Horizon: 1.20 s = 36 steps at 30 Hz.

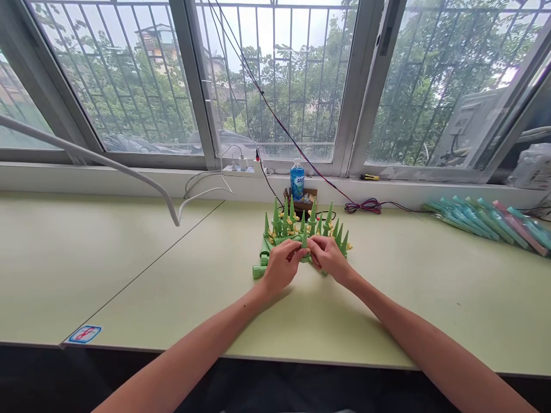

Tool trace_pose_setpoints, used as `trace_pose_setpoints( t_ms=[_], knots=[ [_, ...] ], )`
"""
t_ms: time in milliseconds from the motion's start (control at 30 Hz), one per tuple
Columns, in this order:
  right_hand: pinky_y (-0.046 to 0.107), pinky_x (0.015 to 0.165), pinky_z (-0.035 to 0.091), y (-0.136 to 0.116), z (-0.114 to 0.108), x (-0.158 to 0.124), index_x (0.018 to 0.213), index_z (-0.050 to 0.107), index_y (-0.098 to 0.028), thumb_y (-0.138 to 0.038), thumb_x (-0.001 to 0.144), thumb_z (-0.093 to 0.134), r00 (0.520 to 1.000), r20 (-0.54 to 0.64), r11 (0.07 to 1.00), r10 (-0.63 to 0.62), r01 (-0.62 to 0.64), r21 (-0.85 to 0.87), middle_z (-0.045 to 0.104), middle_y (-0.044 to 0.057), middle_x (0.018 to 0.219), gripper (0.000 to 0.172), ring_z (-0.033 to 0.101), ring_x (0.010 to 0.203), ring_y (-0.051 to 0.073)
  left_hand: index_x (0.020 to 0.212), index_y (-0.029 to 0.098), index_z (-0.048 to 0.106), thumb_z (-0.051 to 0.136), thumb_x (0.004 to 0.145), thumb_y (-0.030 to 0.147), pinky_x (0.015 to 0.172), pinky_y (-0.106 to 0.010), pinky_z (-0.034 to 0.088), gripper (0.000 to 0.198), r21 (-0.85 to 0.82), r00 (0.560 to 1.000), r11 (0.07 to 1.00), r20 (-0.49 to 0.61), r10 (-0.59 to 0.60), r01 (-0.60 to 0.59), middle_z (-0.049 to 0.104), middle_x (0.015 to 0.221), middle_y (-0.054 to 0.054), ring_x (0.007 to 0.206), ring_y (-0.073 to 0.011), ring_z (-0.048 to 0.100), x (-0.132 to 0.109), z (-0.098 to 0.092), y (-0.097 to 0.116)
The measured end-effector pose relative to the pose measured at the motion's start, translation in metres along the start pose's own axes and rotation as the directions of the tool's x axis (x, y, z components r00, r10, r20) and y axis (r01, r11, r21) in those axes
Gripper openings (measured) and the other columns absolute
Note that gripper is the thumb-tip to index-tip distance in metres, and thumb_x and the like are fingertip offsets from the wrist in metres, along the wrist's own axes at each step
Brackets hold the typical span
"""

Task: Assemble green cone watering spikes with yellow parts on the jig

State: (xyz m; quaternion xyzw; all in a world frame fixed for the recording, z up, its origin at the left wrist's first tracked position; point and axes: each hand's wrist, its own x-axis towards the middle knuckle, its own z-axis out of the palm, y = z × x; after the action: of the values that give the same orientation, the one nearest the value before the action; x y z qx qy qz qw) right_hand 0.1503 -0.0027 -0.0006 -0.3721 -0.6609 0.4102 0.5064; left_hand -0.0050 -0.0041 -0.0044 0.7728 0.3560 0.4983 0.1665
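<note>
A cluster of green cone-shaped plastic pieces [297,225] with small yellow parts stands upright on the pale green table [129,269]. My left hand [280,265] and my right hand [328,256] meet at the front of the cluster. Both pinch one green cone piece [305,238] between their fingertips. A few green pieces [260,265] lie flat to the left of my left hand.
A blue-labelled bottle [297,179] stands on a small brown box behind the cluster. Red and black cables [364,205] run along the sill. A bundle of teal and pink packets [491,222] lies at the right. A white cable [107,163] hangs over the table's left.
</note>
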Motion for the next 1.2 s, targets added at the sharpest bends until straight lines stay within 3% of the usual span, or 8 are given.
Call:
trace_pose_setpoints(
  t_ms=[167,300,367,533,633,800,1000,1200],
  knots=[
    [0.023,0.035,0.025,-0.0026,0.0011,-0.0005,0.063,0.042,-0.021,-0.042,0.09,0.049,0.999,-0.027,0.998,-0.026,0.024,-0.056,0.035,-0.008,0.04,0.035,0.032,0.033,0.008,0.068,0.017,0.053,0.052,0.088,0.044,0.038,-0.022,0.029,0.033,-0.275,0.964,0.926,0.126,-0.233,0.259,0.04,0.043,0.006,0.034,-0.0074,0.041,0.0003,-0.0009,0.0064],
    [0.023,0.041,0.026,-0.0032,0.0006,-0.0011,0.063,0.04,-0.021,-0.041,0.091,0.047,0.996,-0.051,0.98,-0.08,0.069,-0.187,0.036,-0.007,0.044,0.036,0.032,0.038,0.008,0.068,0.016,0.055,0.053,0.087,0.047,0.038,-0.021,0.028,0.037,-0.426,0.914,0.815,0.27,-0.302,0.394,0.044,0.037,0.006,0.03,-0.0061,0.036,0.0028,-0.005,0.0084],
    [0.024,0.043,0.026,-0.0038,0.0001,-0.0016,0.063,0.04,-0.02,-0.041,0.092,0.046,0.993,-0.051,0.965,-0.108,0.092,-0.244,0.036,-0.006,0.045,0.036,0.032,0.041,0.009,0.067,0.015,0.055,0.058,0.084,0.049,0.038,-0.02,0.029,0.037,-0.517,0.87,0.702,0.344,-0.354,0.49,0.044,0.038,0.006,0.031,-0.0052,0.034,0.0043,-0.0058,0.0066],
    [0.024,0.047,0.024,-0.0078,-0.0007,-0.0027,0.063,0.039,-0.02,-0.038,0.092,0.045,0.981,-0.032,0.925,-0.189,0.167,-0.341,0.033,-0.005,0.05,0.035,0.03,0.048,0.009,0.073,0.014,0.056,0.074,0.071,0.044,0.034,-0.016,0.022,0.035,-0.659,0.717,0.305,0.551,-0.426,0.687,0.035,0.045,0.009,0.036,-0.0016,0.027,0.0074,-0.0063,0.0002],
    [0.024,0.048,0.024,-0.0094,-0.0009,-0.0025,0.062,0.039,-0.019,-0.037,0.092,0.045,0.975,-0.021,0.906,-0.223,0.199,-0.374,0.033,-0.005,0.053,0.035,0.029,0.051,0.009,0.074,0.012,0.057,0.077,0.069,0.038,0.035,-0.015,0.021,0.033,-0.675,0.687,0.2,0.602,-0.407,0.71,0.037,0.052,0.008,0.038,0.0003,0.027,0.0082,-0.0073,-0.0013],
    [0.024,0.049,0.024,-0.0086,-0.0007,-0.0007,0.063,0.04,-0.019,-0.036,0.092,0.045,0.969,-0.031,0.902,-0.246,0.217,-0.373,0.034,-0.005,0.055,0.034,0.03,0.052,0.009,0.073,0.014,0.056,0.075,0.07,0.044,0.035,-0.017,0.024,0.036,-0.655,0.716,0.314,0.536,-0.448,0.687,0.035,0.046,0.008,0.038,-0.003,0.034,0.0074,-0.0064,0.0014],
    [0.024,0.048,0.025,-0.0081,-0.0003,-0.0008,0.062,0.04,-0.019,-0.038,0.092,0.045,0.978,-0.046,0.921,-0.201,0.173,-0.348,0.034,-0.005,0.052,0.035,0.031,0.049,0.009,0.062,0.017,0.049,0.068,0.074,0.051,0.037,-0.02,0.03,0.041,-0.606,0.83,0.568,0.388,-0.4,0.557,0.039,0.042,0.007,0.036,-0.0056,0.037,0.0058,-0.0043,0.0042],
    [0.024,0.042,0.024,-0.0068,0.0016,0.0,0.064,0.04,-0.021,-0.043,0.09,0.046,0.996,-0.051,0.976,-0.067,0.055,-0.21,0.032,-0.007,0.045,0.034,0.031,0.04,0.009,0.066,0.018,0.052,0.055,0.085,0.049,0.04,-0.023,0.028,0.036,-0.348,0.94,0.877,0.198,-0.277,0.332,0.039,0.045,0.006,0.037,-0.0085,0.04,0.0036,-0.0055,0.0046]
  ],
)
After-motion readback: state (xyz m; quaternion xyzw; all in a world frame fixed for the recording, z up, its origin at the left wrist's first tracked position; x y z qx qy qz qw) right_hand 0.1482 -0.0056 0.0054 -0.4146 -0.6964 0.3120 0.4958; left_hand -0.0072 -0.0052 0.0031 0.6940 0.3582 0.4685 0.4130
